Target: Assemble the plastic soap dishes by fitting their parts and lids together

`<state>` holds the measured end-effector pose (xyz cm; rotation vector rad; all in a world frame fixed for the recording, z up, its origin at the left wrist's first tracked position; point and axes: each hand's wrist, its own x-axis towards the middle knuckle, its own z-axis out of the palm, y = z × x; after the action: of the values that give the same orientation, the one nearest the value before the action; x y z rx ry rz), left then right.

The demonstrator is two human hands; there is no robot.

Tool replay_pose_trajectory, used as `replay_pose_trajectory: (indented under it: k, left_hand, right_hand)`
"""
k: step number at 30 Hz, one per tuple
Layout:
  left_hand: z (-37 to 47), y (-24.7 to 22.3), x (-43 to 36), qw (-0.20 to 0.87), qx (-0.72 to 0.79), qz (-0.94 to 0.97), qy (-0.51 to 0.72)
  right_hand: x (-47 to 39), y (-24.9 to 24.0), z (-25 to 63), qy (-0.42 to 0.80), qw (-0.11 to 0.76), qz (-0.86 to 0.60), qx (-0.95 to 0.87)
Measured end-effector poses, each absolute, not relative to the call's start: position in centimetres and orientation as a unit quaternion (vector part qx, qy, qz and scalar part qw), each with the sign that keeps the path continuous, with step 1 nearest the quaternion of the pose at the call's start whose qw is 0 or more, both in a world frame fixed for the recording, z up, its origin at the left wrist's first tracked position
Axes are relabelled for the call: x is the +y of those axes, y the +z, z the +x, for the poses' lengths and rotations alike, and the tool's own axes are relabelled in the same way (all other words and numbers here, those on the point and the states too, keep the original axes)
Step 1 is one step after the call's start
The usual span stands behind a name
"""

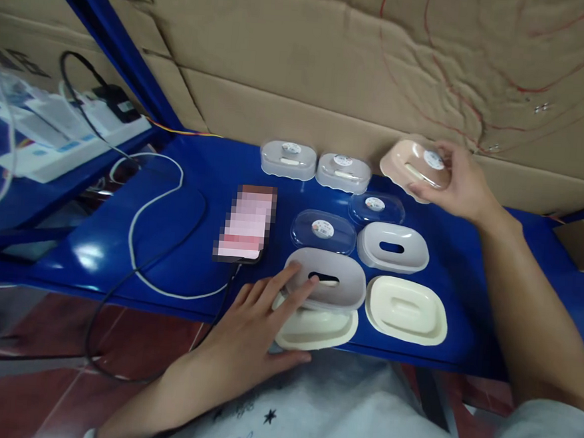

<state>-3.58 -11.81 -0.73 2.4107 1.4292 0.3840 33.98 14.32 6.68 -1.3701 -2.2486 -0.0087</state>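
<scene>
My right hand grips a peach oval box with a clear lid, tilted near the cardboard at the back. Fingers spread, my left hand rests over a grey oval tray with a slot, its fingertips at the rim and slot. That tray overlaps a cream oval base. To the right lie a second grey slotted tray and another cream base. Behind them are two clear lids with round stickers, one nearer and one farther.
Two closed grey boxes, left and right, stand along the cardboard wall. A phone with a blurred screen lies on the blue table, a white cable beside it. A power strip sits at far left.
</scene>
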Motion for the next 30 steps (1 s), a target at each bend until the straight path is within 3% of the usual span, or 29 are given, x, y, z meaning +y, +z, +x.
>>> replay_pose_trajectory:
  k: [4, 14, 20, 26, 30]
  left_hand:
    - [-3.1, -1.0, -11.3, 0.120, 0.520, 0.835, 0.130]
    - [-2.8, -1.0, -10.7, 0.104, 0.529, 0.830, 0.144]
    - [-2.7, -1.0, -10.6, 0.109, 0.530, 0.827, 0.152]
    - [-2.6, -1.2, -10.6, 0.108, 0.529, 0.825, 0.168]
    - [-3.1, -1.2, -11.2, 0.125, 0.526, 0.817, 0.202]
  right_hand:
    - [15.4, 4.4, 37.4, 0.021, 0.216, -0.559, -0.800]
    - [17.8, 0.4, 39.4, 0.075, 0.201, -0.503, -0.837]
    - [14.7, 3.5, 35.5, 0.040, 0.174, -0.473, -0.863]
    - [5.3, 7.6, 25.8, 0.173, 0.099, -0.233, -0.952]
    - [1.9, 6.7, 22.9, 0.157, 0.051, -0.187, -0.968]
